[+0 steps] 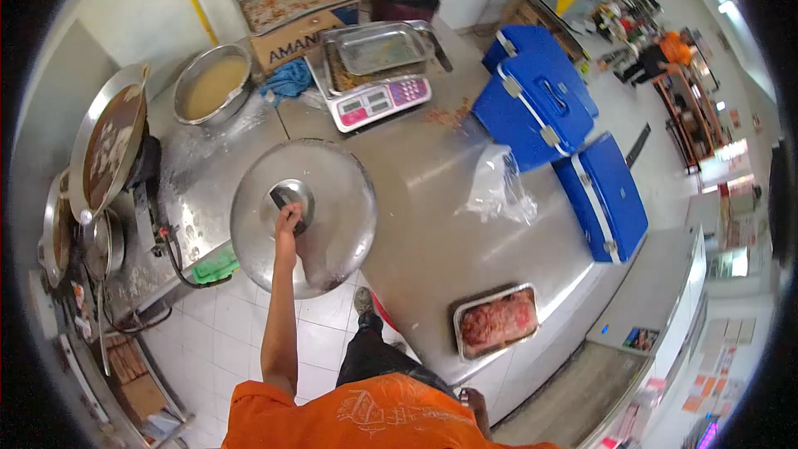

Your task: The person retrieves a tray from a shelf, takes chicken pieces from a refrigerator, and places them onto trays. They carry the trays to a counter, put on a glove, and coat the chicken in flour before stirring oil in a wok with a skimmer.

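My left hand (291, 218) is closed around the black handle (280, 198) of a large round metal lid (345, 191). The lid is held at the edge of the steel table, over the floor tiles. My right hand (475, 403) hangs low beside my body at the near table edge, small and partly hidden, so its fingers cannot be made out. Nearest to it on the table is a metal tray of raw-looking reddish meat (497, 322).
A white scale (382, 104) carries metal trays. Left of it stand a bowl of pale liquid (212, 96) and a wide pan (112, 145). Blue cooler boxes (540, 104) and a plastic bag (499, 187) lie right. Another person (665, 54) is far back.
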Available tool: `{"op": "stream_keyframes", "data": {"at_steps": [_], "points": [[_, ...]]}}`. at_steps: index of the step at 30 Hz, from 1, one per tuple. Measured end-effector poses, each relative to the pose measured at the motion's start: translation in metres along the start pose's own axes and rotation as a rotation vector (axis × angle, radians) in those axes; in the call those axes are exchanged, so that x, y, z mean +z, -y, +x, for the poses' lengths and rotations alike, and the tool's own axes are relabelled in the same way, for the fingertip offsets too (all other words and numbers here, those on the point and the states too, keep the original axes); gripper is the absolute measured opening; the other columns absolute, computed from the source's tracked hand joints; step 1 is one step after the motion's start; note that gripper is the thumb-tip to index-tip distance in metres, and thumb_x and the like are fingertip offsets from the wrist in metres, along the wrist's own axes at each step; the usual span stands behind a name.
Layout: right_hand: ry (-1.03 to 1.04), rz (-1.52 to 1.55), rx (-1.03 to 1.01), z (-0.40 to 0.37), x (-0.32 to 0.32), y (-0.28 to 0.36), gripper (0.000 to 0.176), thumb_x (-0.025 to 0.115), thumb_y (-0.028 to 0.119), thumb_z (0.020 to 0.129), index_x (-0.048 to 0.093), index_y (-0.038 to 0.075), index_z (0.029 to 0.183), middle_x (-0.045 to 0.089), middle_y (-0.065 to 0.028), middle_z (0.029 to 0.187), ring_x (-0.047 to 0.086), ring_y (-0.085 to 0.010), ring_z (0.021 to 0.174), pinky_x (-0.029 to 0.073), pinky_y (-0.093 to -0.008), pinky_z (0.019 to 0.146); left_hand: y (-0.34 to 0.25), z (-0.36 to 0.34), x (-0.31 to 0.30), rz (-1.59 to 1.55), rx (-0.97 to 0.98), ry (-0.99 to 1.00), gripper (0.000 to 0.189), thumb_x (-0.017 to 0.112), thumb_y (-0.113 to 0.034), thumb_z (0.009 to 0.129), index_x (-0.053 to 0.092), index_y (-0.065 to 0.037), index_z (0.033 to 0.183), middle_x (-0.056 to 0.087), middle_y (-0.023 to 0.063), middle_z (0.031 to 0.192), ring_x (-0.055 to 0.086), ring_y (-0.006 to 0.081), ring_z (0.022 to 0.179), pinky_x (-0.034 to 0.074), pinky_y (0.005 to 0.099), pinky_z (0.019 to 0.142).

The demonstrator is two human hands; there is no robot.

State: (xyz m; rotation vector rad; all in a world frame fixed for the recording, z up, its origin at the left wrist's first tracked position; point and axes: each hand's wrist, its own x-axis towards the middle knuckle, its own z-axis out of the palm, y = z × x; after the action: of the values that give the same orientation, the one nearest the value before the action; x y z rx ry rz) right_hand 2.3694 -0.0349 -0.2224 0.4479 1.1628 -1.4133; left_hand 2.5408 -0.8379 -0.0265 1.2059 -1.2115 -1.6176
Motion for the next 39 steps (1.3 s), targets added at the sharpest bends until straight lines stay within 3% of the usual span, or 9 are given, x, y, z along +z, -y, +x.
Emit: {"op": "stream_keyframes", "data": {"at_steps": [6,10,14,17,24,31,34,37,39], "points": [[0.016,-1.66,-0.847,0.0,0.06,0.018,0.033,0.052,0.029,0.091,0.055,0.004,0.113,0.064,-0.0105,0.092,0.064,-0.0206,0.078,0.053,-0.0297,0.059,0.01,-0.033,0.09,-0.032,-0.184,0.354,0.031,0.058,-0.023,0.085,0.054,-0.011,0.113,0.051,0.0015,0.11,0.049,0.0134,0.098,0.038,0.0261,0.089],[-0.34,-0.328,-0.097,-0.018,0.078,0.007,0.038,0.055,0.038,0.09,0.055,0.007,0.111,0.064,-0.0093,0.088,0.063,-0.0186,0.07,0.052,-0.0298,0.055,0.02,-0.032,0.184,0.098,-0.112,0.487,0.035,0.06,-0.028,0.083,0.055,-0.009,0.112,0.051,0.0055,0.115,0.049,0.0188,0.101,0.039,0.0305,0.088],[-0.447,-0.336,-0.096,-0.045,0.063,-0.04,0.032,0.051,0.03,0.092,0.055,0.006,0.112,0.065,-0.0072,0.082,0.059,-0.0147,0.063,0.049,-0.0274,0.052,0.047,-0.004,0.275,0.296,0.003,0.637,0.039,0.063,-0.032,0.081,0.055,-0.008,0.11,0.054,0.0105,0.114,0.05,0.0219,0.105,0.041,0.032,0.086],[-0.394,-1.473,-0.625,-0.032,-0.022,-0.115,0.03,0.051,0.026,0.091,0.06,0.002,0.107,0.065,-0.0049,0.087,0.06,-0.0144,0.074,0.048,-0.0257,0.063,0.061,0.012,0.321,0.324,0.049,0.733,0.038,0.064,-0.031,0.08,0.056,-0.007,0.109,0.058,0.0113,0.108,0.054,0.022,0.101,0.043,0.0318,0.084],[-0.579,-0.432,-0.119,-0.026,0.011,-0.063,0.031,0.046,0.029,0.093,0.06,0.006,0.109,0.064,-0.0067,0.092,0.059,-0.0149,0.069,0.048,-0.0259,0.06,0.063,-0.101,0.314,0.172,0.253,0.507,0.03,0.059,-0.023,0.086,0.058,-0.005,0.11,0.062,0.0107,0.107,0.059,0.0204,0.099,0.043,0.0298,0.089],[-0.604,-0.387,-0.506,-0.08,0.032,0.026,0.029,0.047,0.027,0.094,0.059,0.006,0.11,0.064,-0.0044,0.086,0.059,-0.0115,0.069,0.047,-0.0247,0.058,0.136,-0.333,0.199,0.427,-0.274,1.046,0.027,0.058,-0.022,0.089,0.058,-0.005,0.11,0.061,0.004,0.095,0.058,0.0119,0.086,0.046,0.0262,0.075],[-0.695,-0.206,-0.506,-0.126,0.011,-0.027,0.03,0.048,0.028,0.093,0.061,0.006,0.108,0.065,-0.0045,0.085,0.06,-0.0149,0.071,0.049,-0.028,0.064,0.12,-0.396,0.199,0.438,-0.454,1.271,0.029,0.057,-0.019,0.089,0.054,-0.006,0.115,0.061,0.0047,0.097,0.058,0.0134,0.087,0.046,0.0266,0.074],[-1.354,-1.394,0.108,-0.166,-0.001,-0.107,0.028,0.054,0.03,0.082,0.065,0.008,0.096,0.067,-0.0111,0.087,0.064,-0.0227,0.08,0.05,-0.0355,0.072,0.116,-0.428,0.226,0.502,-0.491,1.328,0.031,0.056,-0.017,0.089,0.052,-0.006,0.118,0.061,0.0043,0.099,0.059,0.0141,0.088,0.047,0.0271,0.073],[-1.379,-0.816,0.208,-0.183,-0.005,-0.178,0.026,0.054,0.027,0.077,0.065,0.007,0.09,0.068,-0.0119,0.085,0.065,-0.026,0.08,0.05,-0.0397,0.071,0.115,-0.442,0.249,0.465,-0.431,1.413,0.032,0.056,-0.017,0.089,0.051,-0.006,0.119,0.061,0.0042,0.099,0.058,0.0136,0.088,0.048,0.0264,0.071]]}}
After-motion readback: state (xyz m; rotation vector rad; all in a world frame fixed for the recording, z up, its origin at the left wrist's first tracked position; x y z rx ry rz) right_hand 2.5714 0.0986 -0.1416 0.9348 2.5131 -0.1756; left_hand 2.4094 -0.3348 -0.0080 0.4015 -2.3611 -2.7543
